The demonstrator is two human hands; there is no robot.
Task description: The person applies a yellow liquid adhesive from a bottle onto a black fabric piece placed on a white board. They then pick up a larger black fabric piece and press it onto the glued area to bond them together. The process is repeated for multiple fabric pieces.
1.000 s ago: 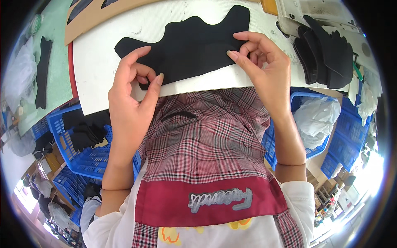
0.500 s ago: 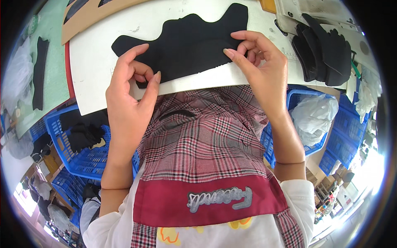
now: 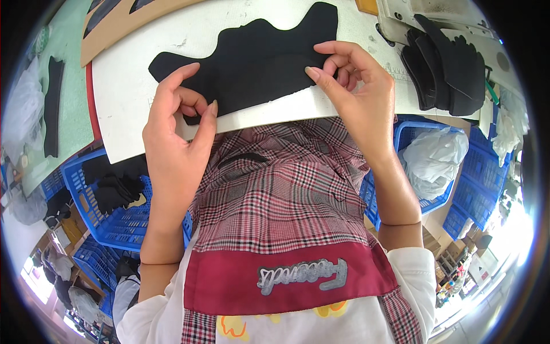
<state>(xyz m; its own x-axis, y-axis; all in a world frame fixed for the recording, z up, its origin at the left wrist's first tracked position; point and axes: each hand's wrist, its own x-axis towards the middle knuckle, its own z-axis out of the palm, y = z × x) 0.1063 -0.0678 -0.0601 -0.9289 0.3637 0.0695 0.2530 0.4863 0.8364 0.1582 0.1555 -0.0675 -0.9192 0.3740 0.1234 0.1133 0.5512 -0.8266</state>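
Note:
A black fabric piece (image 3: 258,69) with a wavy, lobed far edge lies flat on the white tabletop (image 3: 134,123). At its left end is my left hand (image 3: 176,123). The thumb and index finger are spread apart, their tips touching the cloth, while the other fingers curl in. Likewise my right hand (image 3: 361,83) rests its thumb and index fingertips on the right end, with a gap between them. Neither hand visibly pinches the fabric. My fingers partly cover its lower corners, and what lies under them is hidden.
Stacked black cut pieces (image 3: 450,71) lie at the right, by a pale machine (image 3: 458,28). Brown cardboard (image 3: 123,31) borders the far left. Blue crates stand below: one with black pieces (image 3: 94,215), one with a plastic bag (image 3: 432,160). A black strip (image 3: 54,109) lies on the green surface.
The whole view, table and all, has shifted slightly left. Both hands keep nearly the same pose on the black fabric piece, which stays flat.

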